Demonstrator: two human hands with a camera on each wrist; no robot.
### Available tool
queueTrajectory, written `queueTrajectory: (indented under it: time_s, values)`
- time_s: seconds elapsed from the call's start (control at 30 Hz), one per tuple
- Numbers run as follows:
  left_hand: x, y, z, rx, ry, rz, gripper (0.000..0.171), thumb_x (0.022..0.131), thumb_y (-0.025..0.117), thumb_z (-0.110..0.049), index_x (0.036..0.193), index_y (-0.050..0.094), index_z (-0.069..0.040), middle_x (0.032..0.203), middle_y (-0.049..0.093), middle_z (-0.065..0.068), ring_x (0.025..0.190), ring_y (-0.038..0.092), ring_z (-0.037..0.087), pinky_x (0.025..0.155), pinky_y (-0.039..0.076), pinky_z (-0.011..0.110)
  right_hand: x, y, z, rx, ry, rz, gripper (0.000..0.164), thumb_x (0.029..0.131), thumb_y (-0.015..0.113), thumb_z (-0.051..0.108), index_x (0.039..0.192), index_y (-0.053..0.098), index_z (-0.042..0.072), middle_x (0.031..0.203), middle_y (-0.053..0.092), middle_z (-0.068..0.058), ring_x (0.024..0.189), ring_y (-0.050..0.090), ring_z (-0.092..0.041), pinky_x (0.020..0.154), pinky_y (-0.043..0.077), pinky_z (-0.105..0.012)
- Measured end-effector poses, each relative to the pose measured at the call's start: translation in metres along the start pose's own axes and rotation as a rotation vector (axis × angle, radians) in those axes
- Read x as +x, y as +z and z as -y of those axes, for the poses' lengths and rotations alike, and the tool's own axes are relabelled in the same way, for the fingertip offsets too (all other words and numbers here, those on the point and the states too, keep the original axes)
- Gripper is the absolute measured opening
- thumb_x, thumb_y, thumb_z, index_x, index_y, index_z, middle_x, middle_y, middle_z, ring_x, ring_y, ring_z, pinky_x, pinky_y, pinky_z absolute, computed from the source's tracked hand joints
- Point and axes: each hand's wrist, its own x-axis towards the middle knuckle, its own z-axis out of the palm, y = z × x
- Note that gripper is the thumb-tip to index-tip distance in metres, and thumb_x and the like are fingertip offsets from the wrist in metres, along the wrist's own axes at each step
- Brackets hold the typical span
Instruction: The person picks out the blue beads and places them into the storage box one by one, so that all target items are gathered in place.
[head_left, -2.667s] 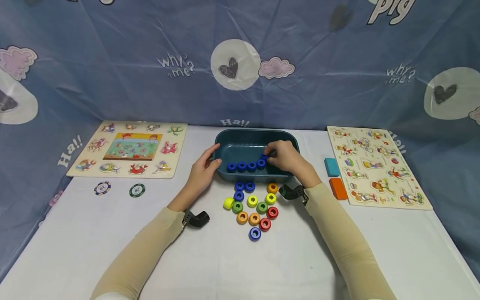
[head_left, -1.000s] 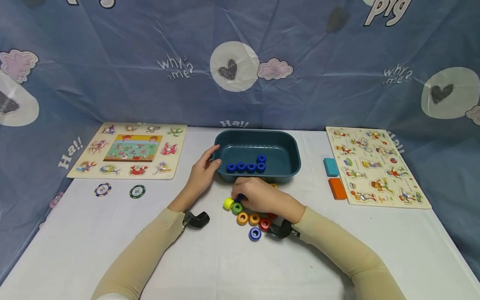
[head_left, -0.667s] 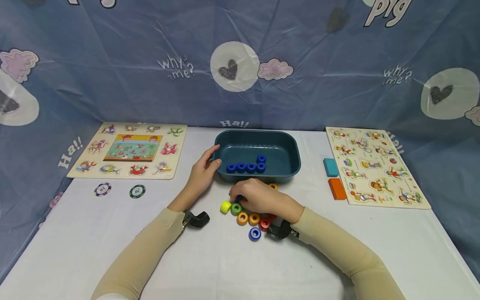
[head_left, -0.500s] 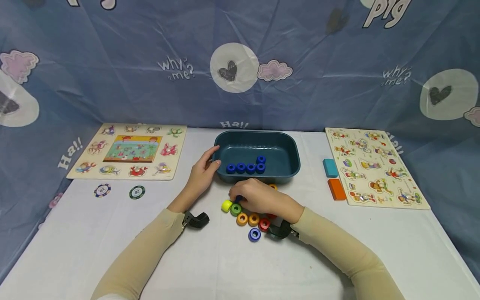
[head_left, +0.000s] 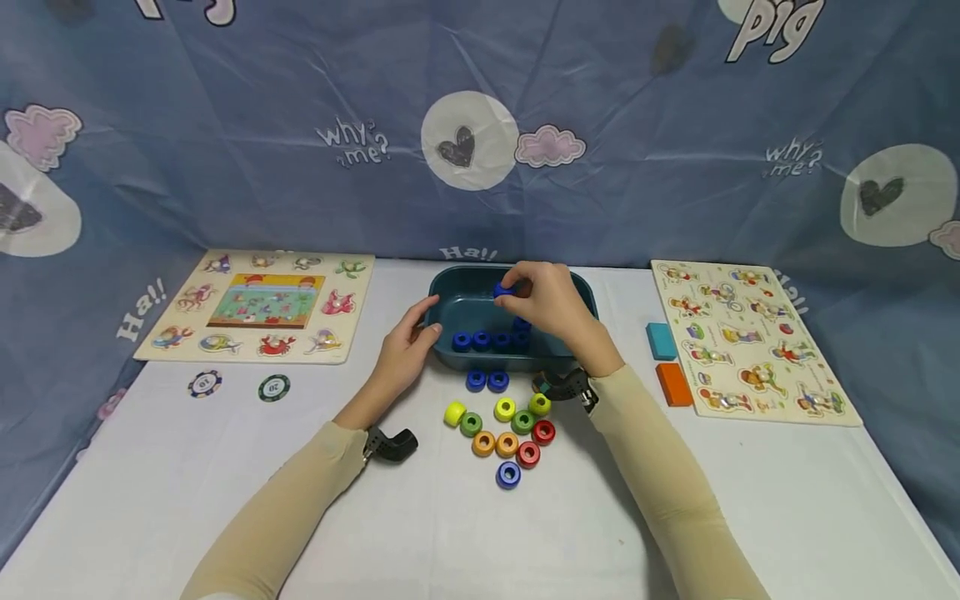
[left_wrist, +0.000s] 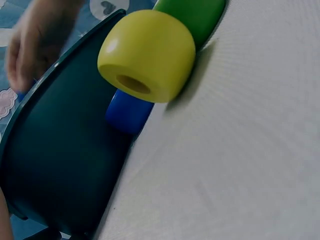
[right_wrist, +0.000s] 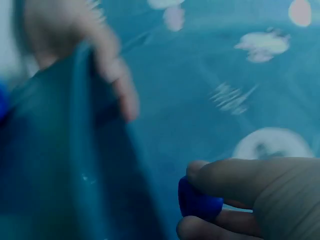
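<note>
My right hand point(head_left: 551, 302) is over the dark teal tray point(head_left: 468, 287), pinching a blue bead point(head_left: 502, 290) between thumb and fingertips. The right wrist view shows this blue bead point(right_wrist: 195, 200) held at the finger ends. Inside the tray several blue beads point(head_left: 482, 340) line the near side, with another one partly hidden by the right hand. My left hand point(head_left: 405, 350) rests against the tray's left end, thumb and fingers extended along its rim. Two blue beads point(head_left: 476, 381) sit on the table just in front of the tray.
Yellow point(head_left: 505, 408), green point(head_left: 522, 422), orange point(head_left: 483, 442) and red beads point(head_left: 543, 432), plus a blue one point(head_left: 508, 475), lie nearer. Picture puzzle boards point(head_left: 262, 304) flank the tray. Two chips point(head_left: 205, 383) lie left; a teal block point(head_left: 662, 341) and an orange block point(head_left: 674, 384) lie right.
The right hand has picked a blue bead from the group in front of the tray and lifted it over the tray. The yellow bead beside that group shifted slightly. The left hand stays put.
</note>
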Motion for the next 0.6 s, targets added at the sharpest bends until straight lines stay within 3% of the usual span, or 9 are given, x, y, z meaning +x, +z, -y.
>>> queueTrajectory:
  time_s: [0.13,0.27,0.6]
  values:
    - [0.000,0.001,0.000,0.003,0.012,0.000,0.048,0.101,0.050,-0.013,0.147,0.041,-0.005,0.153,0.038,0.019,0.131,0.050,0.037,0.105,0.045,0.049,0.005,0.019,-0.018,-0.038,0.077,0.074,0.015,0.082,0.078,0.019,0.091,0.073,0.008,0.089,0.073,-0.007,0.069,0.065,-0.016,0.064,0.054,-0.030]
    - [0.001,0.001,-0.001,0.004,0.020,-0.003,0.048,0.100,0.050,-0.013,0.146,0.041,-0.004,0.153,0.039,0.018,0.132,0.049,0.037,0.106,0.045,0.049,0.006,0.030,-0.025,-0.034,0.074,0.144,0.013,0.082,0.077,0.016,0.091,0.073,0.007,0.094,0.074,-0.008,0.073,0.068,-0.016,0.064,0.056,-0.028]
    - [0.000,0.000,-0.002,0.018,0.005,0.000,0.047,0.101,0.050,-0.014,0.146,0.041,-0.005,0.153,0.039,0.017,0.136,0.046,0.034,0.109,0.042,0.045,0.003,0.036,-0.026,-0.047,0.053,0.199,0.010,0.084,0.073,0.009,0.093,0.075,0.005,0.098,0.074,-0.010,0.081,0.071,-0.018,0.069,0.057,-0.029]
